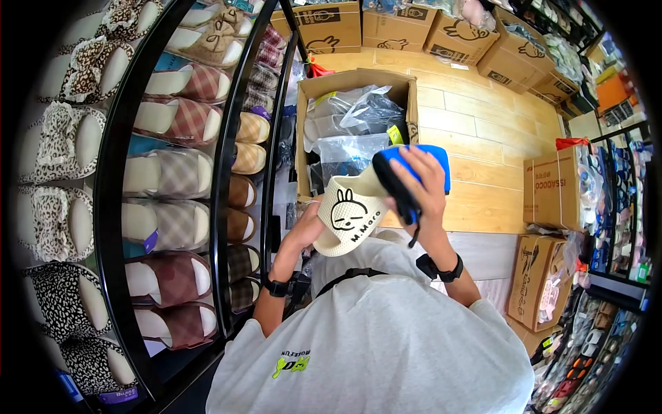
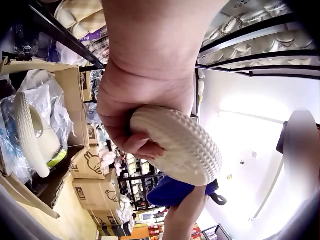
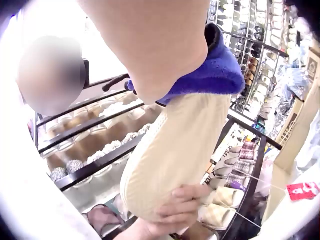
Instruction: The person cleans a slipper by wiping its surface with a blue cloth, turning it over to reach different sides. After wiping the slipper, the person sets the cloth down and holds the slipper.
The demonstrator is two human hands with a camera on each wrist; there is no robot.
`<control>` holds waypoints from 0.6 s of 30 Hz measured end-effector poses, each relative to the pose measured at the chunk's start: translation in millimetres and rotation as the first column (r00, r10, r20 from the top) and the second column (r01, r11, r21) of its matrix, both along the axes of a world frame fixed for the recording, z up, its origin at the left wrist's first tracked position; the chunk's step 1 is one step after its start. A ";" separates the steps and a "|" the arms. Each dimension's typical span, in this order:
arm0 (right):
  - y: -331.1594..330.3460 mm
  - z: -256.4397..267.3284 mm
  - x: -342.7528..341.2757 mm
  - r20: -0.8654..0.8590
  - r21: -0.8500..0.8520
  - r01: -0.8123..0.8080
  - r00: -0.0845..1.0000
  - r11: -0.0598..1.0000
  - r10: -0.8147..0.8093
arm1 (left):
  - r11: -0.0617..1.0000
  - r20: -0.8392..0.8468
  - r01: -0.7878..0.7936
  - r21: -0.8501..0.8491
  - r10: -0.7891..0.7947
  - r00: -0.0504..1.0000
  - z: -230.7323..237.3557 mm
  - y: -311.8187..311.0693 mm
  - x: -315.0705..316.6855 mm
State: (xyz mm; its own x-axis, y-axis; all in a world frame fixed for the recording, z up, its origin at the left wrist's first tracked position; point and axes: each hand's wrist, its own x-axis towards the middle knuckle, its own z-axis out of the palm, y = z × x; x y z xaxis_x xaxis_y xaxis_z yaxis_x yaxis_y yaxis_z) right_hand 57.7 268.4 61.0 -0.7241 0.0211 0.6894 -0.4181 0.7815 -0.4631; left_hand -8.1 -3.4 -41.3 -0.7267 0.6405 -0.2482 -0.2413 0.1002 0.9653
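My left hand (image 1: pixel 307 225) grips a cream slipper (image 1: pixel 339 215) with a rabbit face and lettering on its strap. In the left wrist view, the fingers of this hand (image 2: pixel 145 100) curl round the slipper's textured edge (image 2: pixel 182 145). My right hand (image 1: pixel 429 190) holds a blue fuzzy cloth item (image 1: pixel 436 165) with a black band and cord, against the slipper's far end. The right wrist view shows the pale sole (image 3: pixel 175 150), the blue item (image 3: pixel 215 75) above it, and left fingers (image 3: pixel 181 204) on the sole; the right fingertips are hidden there.
An open carton (image 1: pixel 301 138) with plastic-wrapped footwear stands just beyond the hands. Slipper racks (image 1: pixel 110 138) line the left side. More cartons (image 1: pixel 552 186) and shelves stand at the right, with cartons (image 1: pixel 393 31) along the back of the wooden floor.
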 end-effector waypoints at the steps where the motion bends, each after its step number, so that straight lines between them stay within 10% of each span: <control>1: -3.7 -1.2 4.2 -0.008 0.062 -0.014 1.000 0.998 0.014 | 1.000 0.030 0.000 -0.002 0.000 1.000 4.7 2.1 0.5; 5: -16.6 -10.2 13.4 -0.079 0.238 -0.214 0.968 0.947 0.239 | 0.996 0.140 -0.088 0.030 0.083 0.987 13.4 9.5 4.7; 11: -3.0 -4.4 3.2 0.014 0.053 -0.059 0.998 0.997 0.059 | 0.996 0.028 -0.093 -0.003 0.093 0.995 12.2 3.5 7.0; 18: -19.6 -13.9 14.3 -0.018 0.231 -0.216 0.974 0.949 0.226 | 0.996 0.010 -0.087 -0.029 0.087 0.996 4.6 -2.5 6.2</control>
